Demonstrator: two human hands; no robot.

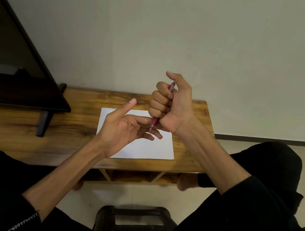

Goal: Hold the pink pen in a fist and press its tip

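A dark monitor stands at the left of the desk. The left hand hovers with fingers loosely spread over a white sheet, which looks blank. The right hand fist-grips a red pen, tip seemingly touching a left finger; writing has apparently not begun

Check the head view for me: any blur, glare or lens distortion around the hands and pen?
Head view: wide-angle bending at the table edges; dim, even light, no glare; red pen and right hand fairly sharp; left hand slightly soft; paper lightly shadowed.
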